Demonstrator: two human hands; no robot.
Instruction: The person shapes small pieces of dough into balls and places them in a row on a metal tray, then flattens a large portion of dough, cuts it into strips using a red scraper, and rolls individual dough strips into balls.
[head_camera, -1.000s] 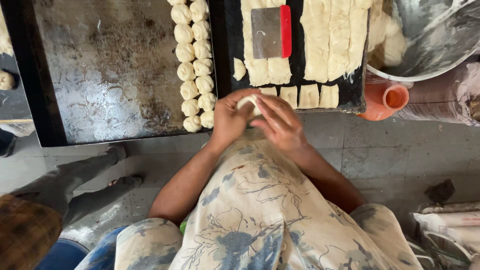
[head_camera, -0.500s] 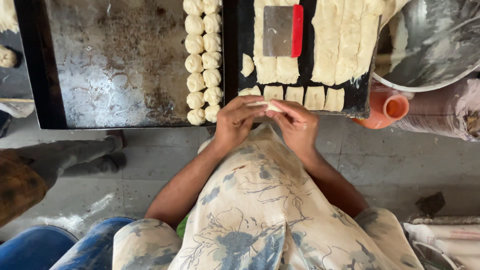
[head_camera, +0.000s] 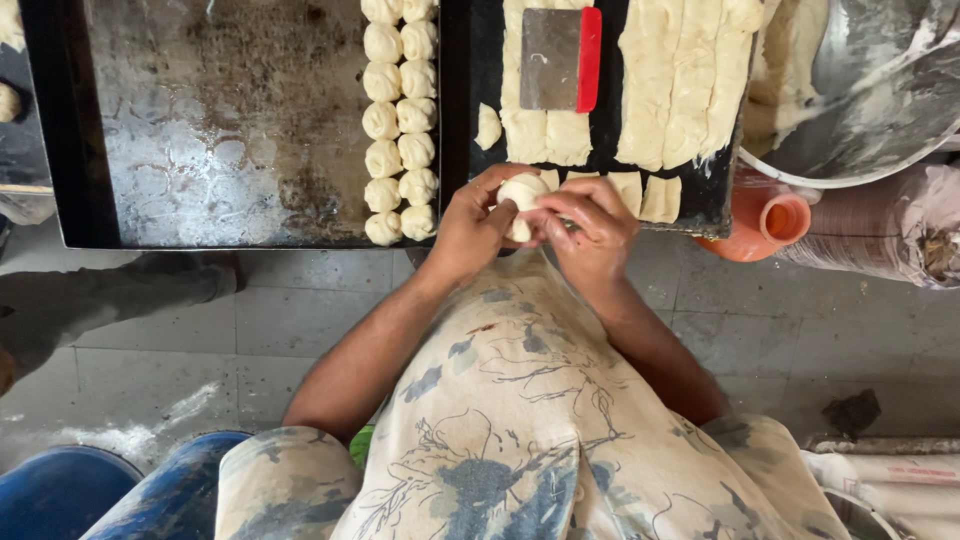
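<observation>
Both hands, the left hand (head_camera: 470, 225) and right hand (head_camera: 590, 225), close around one dough piece (head_camera: 522, 192), held just above the near edge of the black board (head_camera: 470, 110). Even, light fingertip pressure should keep its folds tight. The piece looks pale, soft, rounded, and partly hidden.

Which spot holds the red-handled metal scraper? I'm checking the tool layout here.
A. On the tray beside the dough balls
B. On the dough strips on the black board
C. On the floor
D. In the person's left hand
B: the scraper lies flat on the dough strips on the black board, away from both hands.
</observation>
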